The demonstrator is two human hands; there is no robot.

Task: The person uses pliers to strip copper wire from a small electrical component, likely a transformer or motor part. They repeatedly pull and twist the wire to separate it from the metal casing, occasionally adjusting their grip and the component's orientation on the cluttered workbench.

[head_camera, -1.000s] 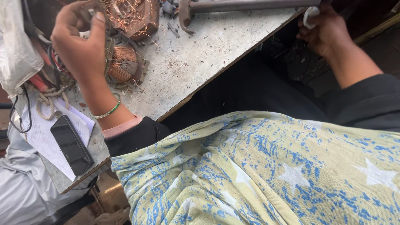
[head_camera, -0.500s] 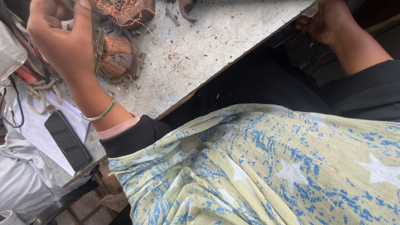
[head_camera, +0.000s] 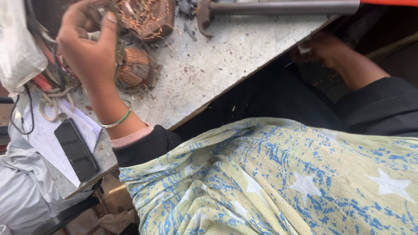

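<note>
My left hand (head_camera: 87,50) is raised over a copper-wound motor coil (head_camera: 138,69) on the grey speckled table (head_camera: 217,65). Its back faces me and the fingers curl toward a tangle of wires, so what they grip is hidden. A green bangle (head_camera: 116,122) circles that wrist. A second copper-wound piece (head_camera: 146,17) lies just beyond the hand. My right hand (head_camera: 326,50) is in shadow past the table's right edge, its fingers closed around a small white piece (head_camera: 305,49).
A metal bar with a hooked head (head_camera: 278,8) lies along the table's far side. At the left are a black phone (head_camera: 76,150) on white paper (head_camera: 41,135), a coil of rope (head_camera: 48,106) and a white plastic bag (head_camera: 17,48). Yellow-and-blue patterned cloth (head_camera: 283,182) covers my lap.
The view has shifted slightly, so the table sits lower in the picture. My left hand stays raised over the coils and my right hand stays beyond the table edge.
</note>
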